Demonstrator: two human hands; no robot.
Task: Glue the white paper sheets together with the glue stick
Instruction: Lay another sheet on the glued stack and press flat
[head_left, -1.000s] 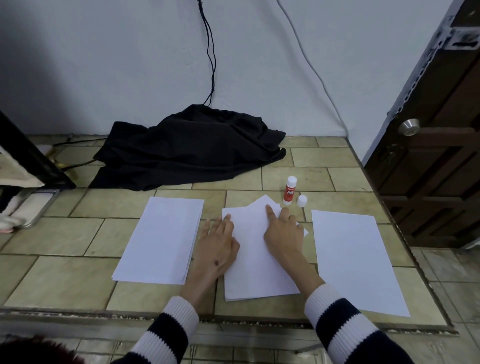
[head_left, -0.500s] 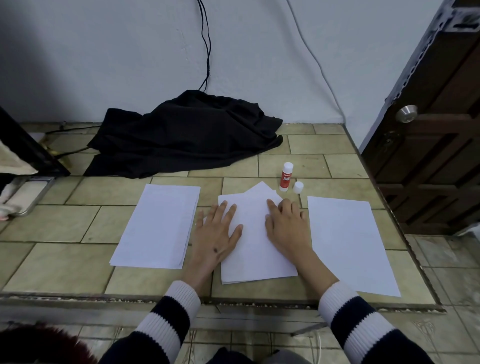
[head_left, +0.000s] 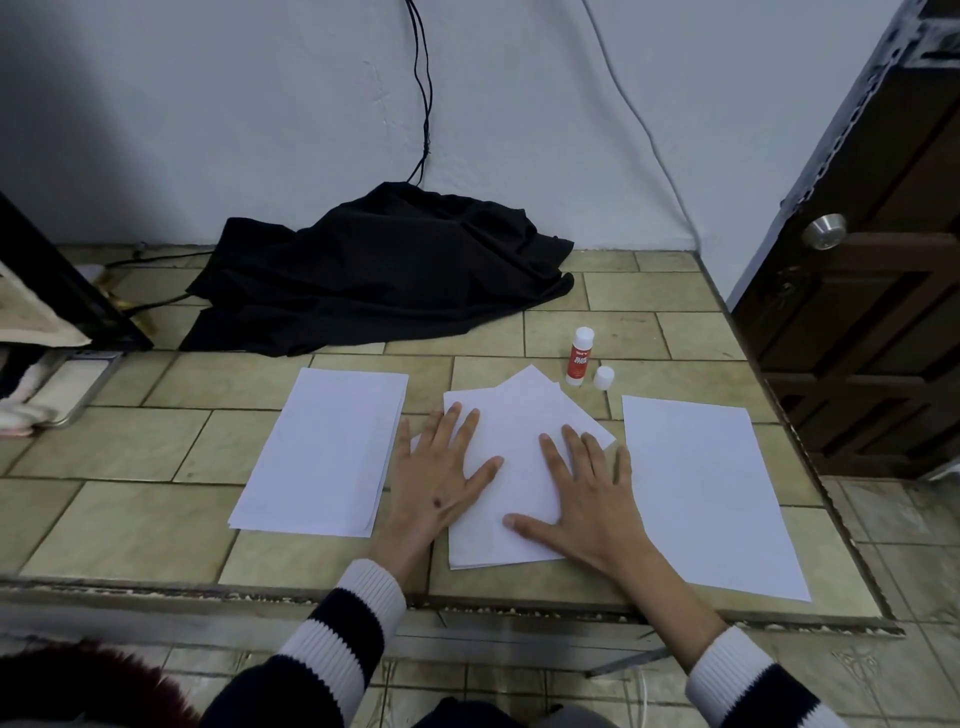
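Note:
A small pile of white sheets (head_left: 511, 415) lies in the middle of the tiled counter, its top sheet turned askew. My left hand (head_left: 441, 478) lies flat on the pile's left edge with fingers spread. My right hand (head_left: 587, 499) presses flat on the right side of the pile, fingers apart. A thicker stack of white paper (head_left: 327, 452) rests to the left. A single white sheet (head_left: 701, 488) lies to the right. The red-and-white glue stick (head_left: 579, 358) stands upright behind the pile, its white cap (head_left: 603, 378) off beside it.
A crumpled black cloth (head_left: 384, 275) lies at the back against the wall, with cables hanging above it. A dark wooden door (head_left: 872, 291) stands at the right. The counter's front edge (head_left: 467, 603) runs just below the papers. A tray with cloth (head_left: 47, 395) sits far left.
My right hand has slid down the middle pile toward me and flattened with fingers spread. My left hand stayed on the pile's left edge. The camera view shifted slightly.

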